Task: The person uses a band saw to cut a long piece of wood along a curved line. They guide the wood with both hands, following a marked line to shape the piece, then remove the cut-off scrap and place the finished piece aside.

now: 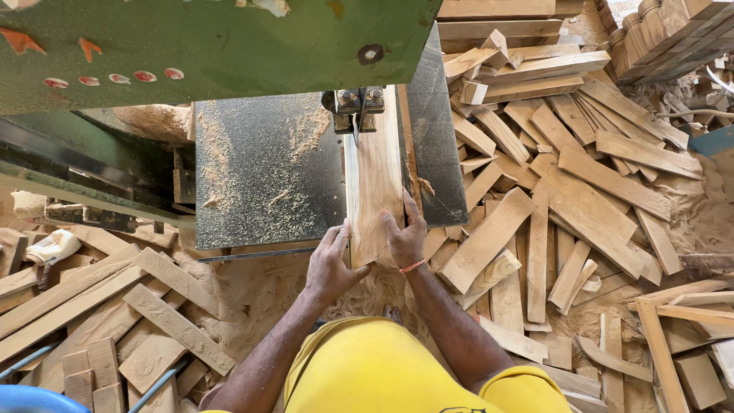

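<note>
Machine: one green band saw housing point(214, 38) fills the top left of the head view, seen from above.
Saw table: one dark metal table point(260, 168), dusted with patches of sawdust, with a narrow dark strip of it showing right of the board.
Floor: sandy sawdust floor point(252, 294) all round, mostly buried under wood.
Right pile: too many to count, dozens of pale wood offcuts point(566, 199) lie criss-crossed from just beside the table's right edge out to the frame edge.
Left pile: roughly a dozen flat offcut slats point(115, 313) lie fanned below the table's left corner.
Stack: one stack of shaped wooden pieces point(665, 34) in the top right corner.
Board: one pale wooden board point(375, 180) lies flat on the table, running lengthwise, its far end at the blade guide point(355, 103), its near end hanging just past the table's front edge.
Hands: two, both bare.
Left hand: left hand point(332, 260) cups the board's near left corner, fingers curled against its edge.
Right hand: right hand point(405, 233) presses flat on the board's near right side, fingers spread on top; an orange band sits at the wrist.
Open room: bare sawdust only in the small patch before the table where the person stands in a yellow garment point(375, 367).
</note>
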Motion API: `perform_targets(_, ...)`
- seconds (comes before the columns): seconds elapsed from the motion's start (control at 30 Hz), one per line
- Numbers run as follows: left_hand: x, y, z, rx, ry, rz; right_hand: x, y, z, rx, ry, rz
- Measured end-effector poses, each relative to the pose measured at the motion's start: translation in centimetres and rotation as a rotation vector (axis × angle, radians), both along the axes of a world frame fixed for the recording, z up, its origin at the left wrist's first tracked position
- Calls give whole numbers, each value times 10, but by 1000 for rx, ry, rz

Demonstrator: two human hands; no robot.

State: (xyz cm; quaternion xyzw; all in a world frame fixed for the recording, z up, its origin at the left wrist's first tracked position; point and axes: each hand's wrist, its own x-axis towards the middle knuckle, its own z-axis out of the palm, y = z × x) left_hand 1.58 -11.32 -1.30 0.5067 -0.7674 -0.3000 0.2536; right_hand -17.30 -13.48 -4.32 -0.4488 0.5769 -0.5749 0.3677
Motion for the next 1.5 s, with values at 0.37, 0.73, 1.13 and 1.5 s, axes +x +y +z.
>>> perform_targets(0.37,-1,-4,-6,-72,40,20,-1,-4,-11,1,7,-36)
perform_targets(0.73,8,-8,-9,-107,88,-21,7,-7,-4,10,42,-112)
perform_targets(1.13,1,-16,-7,-154,101,0,1,-16,-7,-33,-30,-99)
perform_targets(1.5,-5,-23,-7,-115,82,29,-5,-27,-9,-80,2,-76)
